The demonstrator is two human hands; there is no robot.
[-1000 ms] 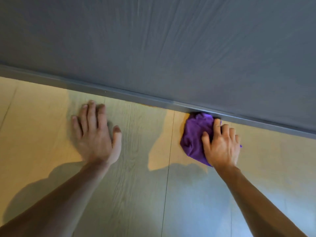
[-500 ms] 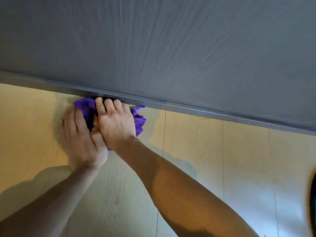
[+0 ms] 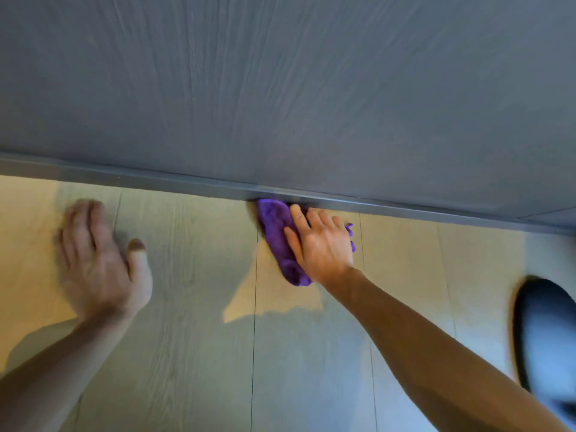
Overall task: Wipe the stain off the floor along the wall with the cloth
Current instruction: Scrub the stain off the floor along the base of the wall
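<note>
A purple cloth (image 3: 276, 235) lies bunched on the pale wood-look floor (image 3: 193, 275), its top edge touching the grey skirting strip (image 3: 156, 179) of the wall. My right hand (image 3: 321, 244) presses flat on the cloth's right half, fingers pointing at the wall. My left hand (image 3: 99, 260) rests flat on the floor far to the left, fingers spread, blurred, holding nothing. A thin brownish mark shows on the floor just left of the cloth's top edge; under the cloth nothing can be seen.
The grey wood-grain wall (image 3: 280, 88) fills the upper half of the view. A dark rounded shape (image 3: 548, 338), blurred, sits at the right edge on the floor. Floorboard seams run toward the wall.
My right hand has slid the cloth to the right along the skirting, away from my left hand, which now lies bare on the floor.
</note>
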